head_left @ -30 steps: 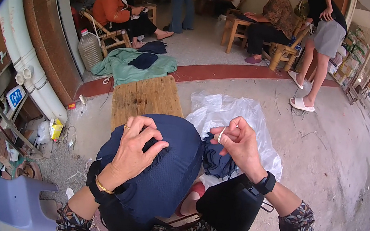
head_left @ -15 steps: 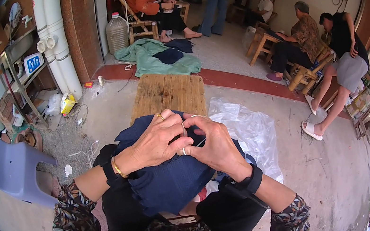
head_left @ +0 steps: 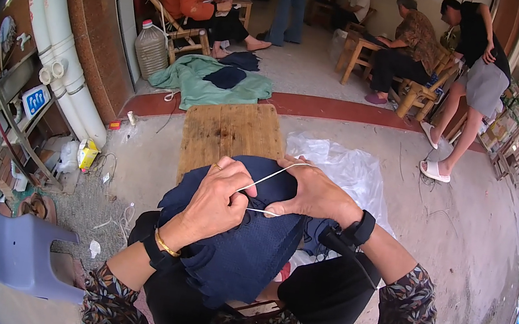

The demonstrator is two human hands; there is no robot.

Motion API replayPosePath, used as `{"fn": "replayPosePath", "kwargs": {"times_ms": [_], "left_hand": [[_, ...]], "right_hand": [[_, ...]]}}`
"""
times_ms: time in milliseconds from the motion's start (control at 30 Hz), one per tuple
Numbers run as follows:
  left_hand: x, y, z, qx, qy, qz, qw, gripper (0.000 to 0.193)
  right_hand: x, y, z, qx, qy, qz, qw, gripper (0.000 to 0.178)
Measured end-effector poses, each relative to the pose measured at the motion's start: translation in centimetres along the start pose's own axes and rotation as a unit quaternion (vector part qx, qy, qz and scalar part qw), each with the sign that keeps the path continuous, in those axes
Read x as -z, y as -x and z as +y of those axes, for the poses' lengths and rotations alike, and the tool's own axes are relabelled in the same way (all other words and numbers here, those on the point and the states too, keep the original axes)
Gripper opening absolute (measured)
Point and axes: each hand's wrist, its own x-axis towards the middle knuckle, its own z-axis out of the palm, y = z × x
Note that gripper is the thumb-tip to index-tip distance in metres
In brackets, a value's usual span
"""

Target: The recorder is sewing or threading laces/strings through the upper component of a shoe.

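Observation:
A dark navy piece of mesh-like cloth [head_left: 246, 254] lies across my lap, its far end against the wooden board. Over it, a thin white cord [head_left: 273, 176] is stretched between my hands in two strands. My left hand [head_left: 215, 197] is closed in a fist-like grip on the cord's left end. My right hand [head_left: 325, 195] holds the other end, with one strand running to the index finger and the other to the thumb, which stand apart. The fingertips of my left hand are partly hidden.
Ahead is a wooden board [head_left: 234, 128], with clear plastic sheeting [head_left: 346, 168] on its right. A green cloth [head_left: 216, 92] with navy pieces lies beyond. At left stand a blue-grey plastic stool [head_left: 11, 252] and white pipes [head_left: 69, 46]. Several people sit or stand farther back.
My hands have moved apart, the right one to the right, drawing the white cord out into two longer strands. The view has shifted slightly.

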Motion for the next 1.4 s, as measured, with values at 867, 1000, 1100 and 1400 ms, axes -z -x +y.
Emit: {"fn": "replayPosePath", "kwargs": {"times_ms": [867, 1000, 1100, 1400], "left_hand": [[0.2, 0.1, -0.1, 0.003, 0.010, -0.037, 0.999, 0.029], [0.0, 0.3, -0.2, 0.010, 0.015, -0.057, 0.998, 0.043], [0.2, 0.6, -0.4, -0.014, -0.014, -0.064, 0.998, 0.046], [0.7, 0.7, -0.1, -0.004, -0.064, -0.094, 0.994, 0.059]], "right_hand": [[0.9, -1.1, 4.2, -0.347, -0.241, -0.187, 0.887, 0.094], [1.3, -1.2, 4.1, -0.320, -0.265, -0.215, 0.884, 0.092], [0.6, -0.5, 4.6, -0.281, -0.287, -0.185, 0.897, 0.078], [1.8, -0.8, 1.7, -0.277, -0.330, -0.148, 0.890, 0.064]]}}
